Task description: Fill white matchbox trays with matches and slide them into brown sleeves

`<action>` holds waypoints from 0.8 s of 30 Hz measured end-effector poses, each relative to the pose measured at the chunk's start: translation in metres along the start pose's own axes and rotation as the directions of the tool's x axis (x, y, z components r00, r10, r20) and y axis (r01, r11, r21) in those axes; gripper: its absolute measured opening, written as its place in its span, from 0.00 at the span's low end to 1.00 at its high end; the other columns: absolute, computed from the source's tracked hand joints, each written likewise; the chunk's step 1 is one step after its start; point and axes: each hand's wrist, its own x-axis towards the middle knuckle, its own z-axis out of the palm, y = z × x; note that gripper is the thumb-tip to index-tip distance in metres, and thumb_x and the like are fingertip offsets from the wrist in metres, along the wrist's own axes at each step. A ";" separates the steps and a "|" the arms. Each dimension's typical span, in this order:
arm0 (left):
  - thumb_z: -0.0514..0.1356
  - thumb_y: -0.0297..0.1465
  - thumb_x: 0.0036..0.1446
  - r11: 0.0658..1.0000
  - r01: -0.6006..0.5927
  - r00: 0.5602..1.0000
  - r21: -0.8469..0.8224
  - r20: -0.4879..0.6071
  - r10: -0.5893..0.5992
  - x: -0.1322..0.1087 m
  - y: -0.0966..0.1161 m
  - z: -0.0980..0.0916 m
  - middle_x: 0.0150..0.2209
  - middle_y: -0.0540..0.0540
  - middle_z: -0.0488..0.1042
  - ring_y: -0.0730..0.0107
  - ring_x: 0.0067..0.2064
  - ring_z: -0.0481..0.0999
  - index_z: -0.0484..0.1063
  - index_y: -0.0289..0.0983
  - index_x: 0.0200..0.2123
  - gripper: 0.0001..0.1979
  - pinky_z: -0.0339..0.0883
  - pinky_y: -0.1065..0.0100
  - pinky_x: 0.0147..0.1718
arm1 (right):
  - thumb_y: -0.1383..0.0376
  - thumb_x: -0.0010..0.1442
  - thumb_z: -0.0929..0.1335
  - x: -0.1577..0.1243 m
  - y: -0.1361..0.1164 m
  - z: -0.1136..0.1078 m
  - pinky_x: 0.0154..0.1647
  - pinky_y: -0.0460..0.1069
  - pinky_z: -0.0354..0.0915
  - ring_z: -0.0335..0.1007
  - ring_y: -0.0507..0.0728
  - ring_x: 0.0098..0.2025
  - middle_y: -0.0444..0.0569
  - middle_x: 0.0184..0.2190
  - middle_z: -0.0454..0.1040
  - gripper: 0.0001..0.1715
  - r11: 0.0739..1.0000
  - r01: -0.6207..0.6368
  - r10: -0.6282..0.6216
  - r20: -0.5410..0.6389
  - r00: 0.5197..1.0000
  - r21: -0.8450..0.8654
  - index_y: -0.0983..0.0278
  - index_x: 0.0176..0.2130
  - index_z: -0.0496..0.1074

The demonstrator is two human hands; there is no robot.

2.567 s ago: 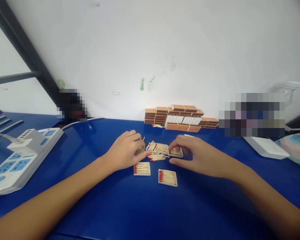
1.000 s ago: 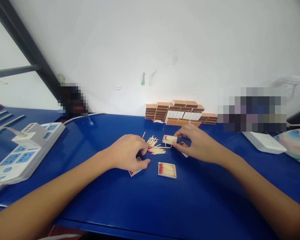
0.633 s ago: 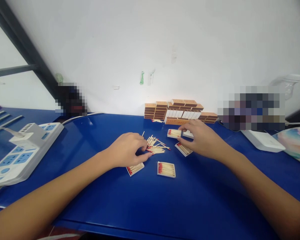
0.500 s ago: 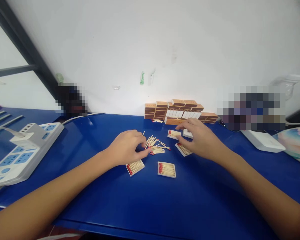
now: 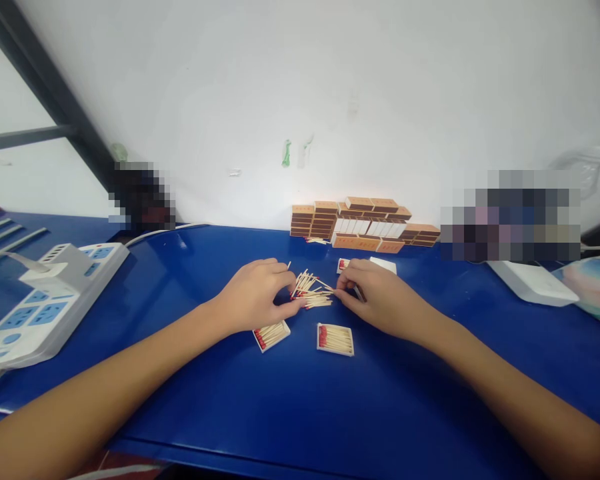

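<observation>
A loose heap of red-tipped matches [image 5: 310,291] lies on the blue table [image 5: 280,407]. My left hand [image 5: 260,293] rests at the heap's left side, fingers loosely bent and thumb apart from them. One match end shows just past its fingers. At the heap's right edge, my right hand [image 5: 375,293] pinches a match [image 5: 326,287] between thumb and forefinger. Two small white trays filled with matches, a left tray [image 5: 271,335] and a middle tray [image 5: 335,339], lie nearer me. Another match tray [image 5: 343,265] is partly hidden behind my right hand, beside a white tray [image 5: 384,265].
Matchboxes [image 5: 353,241] are stacked along the wall, with a few matches [image 5: 318,241] before them. A power strip [image 5: 65,320] with a plugged-in adapter stands left. On the right are a white box [image 5: 533,283] and a colourful bag [image 5: 593,283].
My right hand has moved left and down from the trays at the right to the heap, and its fingers have closed on a match. My left hand has barely moved.
</observation>
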 end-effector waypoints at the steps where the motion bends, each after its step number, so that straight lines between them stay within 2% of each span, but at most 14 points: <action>1: 0.62 0.43 0.67 1.000 0.000 1.000 0.004 0.003 0.000 0.000 0.000 0.000 0.30 0.48 0.73 0.64 0.35 0.72 0.77 0.37 0.35 0.16 0.63 0.62 0.34 | 0.66 0.67 0.67 0.000 0.001 -0.001 0.37 0.53 0.64 0.70 0.60 0.39 0.51 0.34 0.74 0.07 1.000 -0.009 0.009 0.016 1.000 0.008 0.60 0.34 0.71; 3: 0.62 0.44 0.67 1.000 0.002 1.000 0.014 0.007 -0.002 0.000 0.000 0.000 0.30 0.48 0.73 0.64 0.35 0.72 0.77 0.37 0.35 0.16 0.63 0.62 0.35 | 0.64 0.67 0.67 0.001 0.001 -0.004 0.35 0.53 0.64 0.70 0.59 0.36 0.50 0.33 0.73 0.08 0.999 -0.036 0.035 0.019 0.999 0.032 0.60 0.33 0.71; 8: 0.62 0.45 0.66 0.999 0.035 0.999 0.036 -0.003 -0.034 0.001 0.003 0.001 0.30 0.48 0.74 0.63 0.34 0.73 0.75 0.37 0.34 0.17 0.63 0.62 0.34 | 0.61 0.67 0.68 0.013 -0.005 0.003 0.35 0.52 0.63 0.70 0.57 0.35 0.49 0.34 0.74 0.09 0.987 -0.142 0.147 -0.061 0.987 0.082 0.61 0.34 0.73; 14: 0.65 0.45 0.63 0.996 0.078 0.997 0.037 0.004 -0.079 0.001 0.005 -0.001 0.31 0.48 0.75 0.62 0.35 0.74 0.74 0.37 0.36 0.17 0.64 0.62 0.36 | 0.59 0.67 0.69 0.029 -0.011 0.012 0.34 0.52 0.63 0.71 0.58 0.36 0.50 0.34 0.76 0.13 0.979 -0.205 0.205 0.007 0.979 -0.019 0.61 0.31 0.73; 19: 0.65 0.46 0.64 0.996 0.070 0.998 0.051 0.002 -0.070 0.001 0.004 -0.003 0.31 0.47 0.75 0.62 0.35 0.74 0.74 0.37 0.37 0.17 0.64 0.62 0.36 | 0.62 0.65 0.68 0.029 -0.013 0.005 0.33 0.53 0.62 0.72 0.59 0.34 0.50 0.31 0.76 0.14 0.977 -0.201 0.204 0.034 0.978 -0.067 0.60 0.28 0.70; 21: 0.64 0.46 0.64 0.996 0.070 0.998 0.055 -0.001 -0.070 0.001 0.004 -0.003 0.32 0.47 0.76 0.62 0.35 0.73 0.74 0.37 0.37 0.17 0.64 0.62 0.35 | 0.62 0.64 0.68 0.025 -0.016 0.000 0.30 0.52 0.60 0.72 0.58 0.31 0.49 0.28 0.76 0.15 0.965 -0.252 0.254 0.025 0.967 -0.074 0.60 0.26 0.69; 24: 0.64 0.47 0.64 0.995 0.068 0.998 0.068 -0.007 -0.067 0.000 0.003 -0.002 0.32 0.47 0.76 0.62 0.35 0.73 0.75 0.37 0.36 0.18 0.63 0.62 0.35 | 0.61 0.62 0.68 0.017 -0.024 -0.010 0.26 0.51 0.57 0.70 0.57 0.26 0.48 0.24 0.76 0.15 0.925 -0.380 0.381 0.035 0.924 -0.029 0.60 0.23 0.68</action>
